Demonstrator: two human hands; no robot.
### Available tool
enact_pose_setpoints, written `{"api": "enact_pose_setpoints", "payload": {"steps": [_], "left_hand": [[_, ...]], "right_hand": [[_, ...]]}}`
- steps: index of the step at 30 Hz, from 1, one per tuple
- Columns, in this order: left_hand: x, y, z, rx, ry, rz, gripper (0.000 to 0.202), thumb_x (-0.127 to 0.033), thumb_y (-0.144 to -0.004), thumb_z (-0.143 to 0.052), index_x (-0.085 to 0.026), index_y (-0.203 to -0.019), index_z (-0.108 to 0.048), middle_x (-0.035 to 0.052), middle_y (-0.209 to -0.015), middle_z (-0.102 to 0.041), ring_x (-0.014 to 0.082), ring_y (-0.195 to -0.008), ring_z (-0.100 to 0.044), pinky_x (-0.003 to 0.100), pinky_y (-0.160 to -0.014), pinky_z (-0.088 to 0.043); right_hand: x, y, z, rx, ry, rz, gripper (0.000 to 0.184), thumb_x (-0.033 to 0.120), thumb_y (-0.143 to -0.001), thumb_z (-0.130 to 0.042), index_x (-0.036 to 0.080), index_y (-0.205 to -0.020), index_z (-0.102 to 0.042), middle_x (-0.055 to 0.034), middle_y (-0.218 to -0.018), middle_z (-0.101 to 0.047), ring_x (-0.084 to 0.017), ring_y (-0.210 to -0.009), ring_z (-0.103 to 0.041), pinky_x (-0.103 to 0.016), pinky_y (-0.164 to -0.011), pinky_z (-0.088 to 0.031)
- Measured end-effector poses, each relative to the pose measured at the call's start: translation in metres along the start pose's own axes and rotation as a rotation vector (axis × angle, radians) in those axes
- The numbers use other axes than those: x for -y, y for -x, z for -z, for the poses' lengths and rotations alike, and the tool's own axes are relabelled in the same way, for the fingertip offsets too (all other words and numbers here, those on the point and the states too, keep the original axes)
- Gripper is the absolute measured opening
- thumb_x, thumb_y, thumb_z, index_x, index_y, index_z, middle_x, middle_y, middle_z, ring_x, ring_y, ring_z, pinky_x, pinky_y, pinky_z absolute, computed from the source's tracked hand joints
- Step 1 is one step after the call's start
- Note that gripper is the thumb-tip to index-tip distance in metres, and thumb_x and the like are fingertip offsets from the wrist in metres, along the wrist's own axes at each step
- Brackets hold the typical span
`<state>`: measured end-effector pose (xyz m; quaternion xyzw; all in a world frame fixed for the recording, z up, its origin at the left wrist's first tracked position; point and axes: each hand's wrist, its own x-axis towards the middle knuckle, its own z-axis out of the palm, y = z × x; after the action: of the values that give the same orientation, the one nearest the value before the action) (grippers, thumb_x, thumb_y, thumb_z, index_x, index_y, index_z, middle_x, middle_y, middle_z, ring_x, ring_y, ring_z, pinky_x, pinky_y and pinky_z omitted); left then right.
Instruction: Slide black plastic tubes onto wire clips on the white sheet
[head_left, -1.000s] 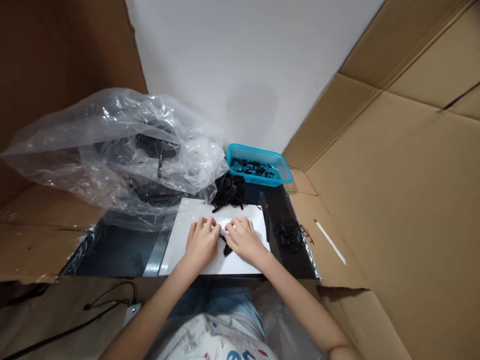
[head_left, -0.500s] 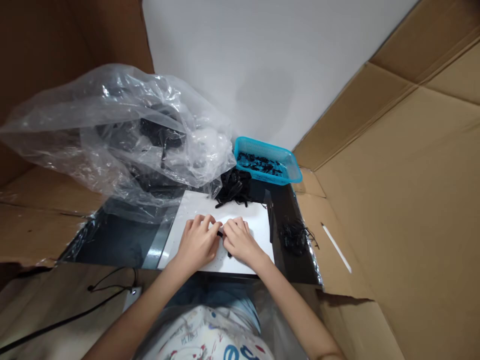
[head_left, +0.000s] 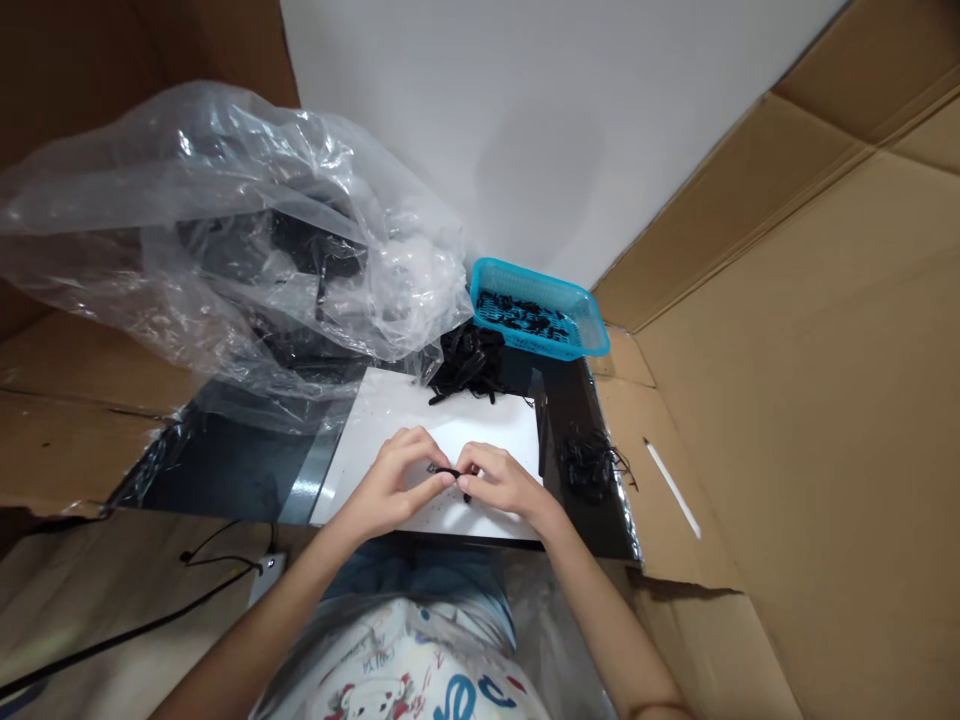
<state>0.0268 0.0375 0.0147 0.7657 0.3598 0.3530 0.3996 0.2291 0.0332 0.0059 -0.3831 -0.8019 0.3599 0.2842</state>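
Note:
My left hand [head_left: 394, 482] and my right hand [head_left: 502, 482] meet above a white sheet [head_left: 450, 410], their fingertips pinching a small black strip [head_left: 446, 471] between them. A short black end [head_left: 466, 496] hangs below the right fingers. The strip's exact shape is partly hidden by my fingers. Just past the sheet's far edge lies a tangled heap of black strips [head_left: 469, 365]. A teal plastic basket [head_left: 510, 277] holding small black pieces stands beyond it.
A crumpled clear plastic bag [head_left: 225, 210] with dark contents covers the far left. A black tangle [head_left: 589, 465] lies on the dark tabletop [head_left: 232, 465] right of the sheet. Cardboard walls [head_left: 787, 400] surround the area, with a white wall [head_left: 525, 120] behind.
My hands have drawn closer, and both now pinch the black strip above the sheet. The view has shifted slightly, moving the scene upward in the frame.

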Motion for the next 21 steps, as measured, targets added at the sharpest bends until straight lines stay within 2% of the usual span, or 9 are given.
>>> {"api": "enact_pose_setpoints", "payload": {"steps": [3,9,15,18,21], "left_hand": [[0.000,0.000,-0.003,0.007,0.196,0.090,0.017,-0.035,-0.083,-0.063,-0.018,-0.079,-0.066,0.0031,-0.077,-0.064,0.0186,-0.076,-0.058,0.030,-0.074,-0.045],[0.001,0.003,-0.009,-0.042,0.343,0.184,0.018,-0.034,-0.077,-0.067,-0.017,-0.076,-0.067,0.0027,-0.073,-0.064,0.0175,-0.071,-0.056,0.029,-0.071,-0.043],[0.003,0.006,-0.021,-0.056,0.743,0.380,0.023,-0.037,-0.068,-0.076,-0.017,-0.070,-0.066,0.0007,-0.067,-0.059,0.0151,-0.066,-0.051,0.026,-0.064,-0.039],[0.000,0.007,-0.028,-0.032,0.851,0.399,0.026,-0.041,-0.066,-0.075,-0.017,-0.069,-0.065,0.0016,-0.066,-0.058,0.0161,-0.065,-0.052,0.027,-0.064,-0.039],[-0.002,0.009,-0.029,-0.011,0.827,0.368,0.024,-0.041,-0.071,-0.071,-0.017,-0.072,-0.065,0.0026,-0.069,-0.059,0.0176,-0.069,-0.055,0.029,-0.068,-0.041]], "right_hand": [[0.004,0.000,-0.001,-0.009,-0.038,0.001,0.010,0.022,-0.083,-0.049,0.020,-0.073,-0.048,0.0008,-0.070,-0.053,-0.015,-0.068,-0.051,-0.026,-0.067,-0.040],[0.007,0.002,-0.011,-0.112,-0.082,-0.039,0.009,0.021,-0.079,-0.044,0.020,-0.070,-0.044,0.0013,-0.068,-0.047,-0.014,-0.064,-0.046,-0.025,-0.061,-0.035],[0.003,0.003,-0.022,-0.157,-0.170,-0.034,0.012,0.024,-0.080,-0.043,0.020,-0.069,-0.045,0.0001,-0.067,-0.051,-0.013,-0.060,-0.048,-0.025,-0.059,-0.040],[-0.003,0.005,-0.026,-0.162,-0.223,-0.015,0.013,0.026,-0.081,-0.042,0.020,-0.069,-0.043,-0.0007,-0.064,-0.053,-0.013,-0.056,-0.050,-0.025,-0.056,-0.042],[-0.007,0.008,-0.028,-0.204,-0.238,-0.003,0.014,0.028,-0.081,-0.041,0.021,-0.068,-0.041,-0.0008,-0.061,-0.052,-0.014,-0.056,-0.051,-0.026,-0.055,-0.043]]}}
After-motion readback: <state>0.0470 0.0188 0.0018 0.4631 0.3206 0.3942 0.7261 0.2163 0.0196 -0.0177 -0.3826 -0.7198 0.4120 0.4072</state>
